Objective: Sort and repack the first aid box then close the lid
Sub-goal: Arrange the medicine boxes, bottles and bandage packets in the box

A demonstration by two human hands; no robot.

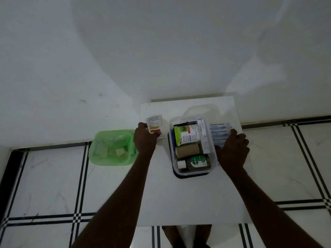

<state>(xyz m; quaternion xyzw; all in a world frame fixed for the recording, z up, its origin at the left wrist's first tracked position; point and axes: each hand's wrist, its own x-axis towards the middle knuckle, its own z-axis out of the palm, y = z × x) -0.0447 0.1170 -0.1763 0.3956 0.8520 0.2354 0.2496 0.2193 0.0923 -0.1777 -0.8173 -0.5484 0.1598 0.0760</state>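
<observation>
A clear first aid box point(171, 140) stands on a small white table point(188, 197). Inside lie a cotton bud tub point(187, 134), a brown bandage roll point(187, 151), a Dettol bottle point(196, 162) and a slim white carton point(204, 138). My left hand point(145, 138) grips a white and red sachet point(154, 125) left of the box. My right hand point(232, 149) rests on blue antiseptic bandage strips point(219, 130) right of the box; whether it grips them I cannot tell. The clear lid point(202, 111) lies behind the box.
A green plastic basket point(112, 148) with scraps of packaging sits on the tiled floor at the table's left side. A white wall rises close behind the table. My feet show below the table's front edge.
</observation>
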